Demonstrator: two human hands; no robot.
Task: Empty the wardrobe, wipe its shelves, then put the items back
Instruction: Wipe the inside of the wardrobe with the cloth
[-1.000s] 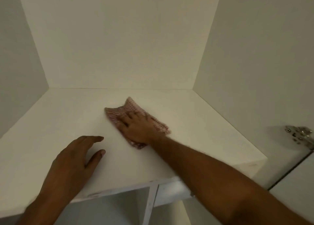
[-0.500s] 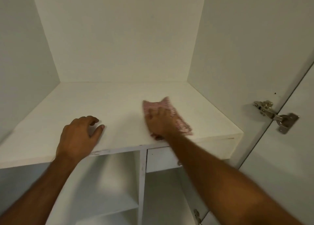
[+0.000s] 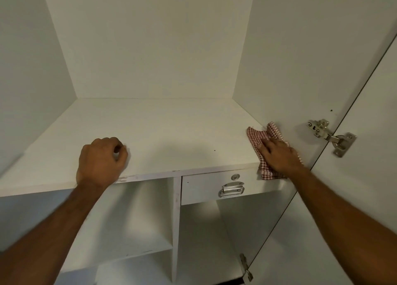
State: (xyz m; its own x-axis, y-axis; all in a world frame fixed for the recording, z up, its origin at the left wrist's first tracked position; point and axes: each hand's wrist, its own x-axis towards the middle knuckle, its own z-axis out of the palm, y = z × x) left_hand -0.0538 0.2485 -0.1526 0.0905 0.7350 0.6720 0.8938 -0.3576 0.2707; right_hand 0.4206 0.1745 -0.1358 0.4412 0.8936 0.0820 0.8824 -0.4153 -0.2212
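Pressing one checked cloth (image 3: 258, 139) with right hand (image 3: 279, 157), one shelf (image 3: 171, 130), two hinges (image 3: 330, 136)

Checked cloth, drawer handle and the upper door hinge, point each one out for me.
checked cloth (image 3: 255, 136): head view, on the bare fabric beyond the fingers.
drawer handle (image 3: 231, 190): head view, on the metal pull's middle.
upper door hinge (image 3: 330, 136): head view, on the hinge arm.
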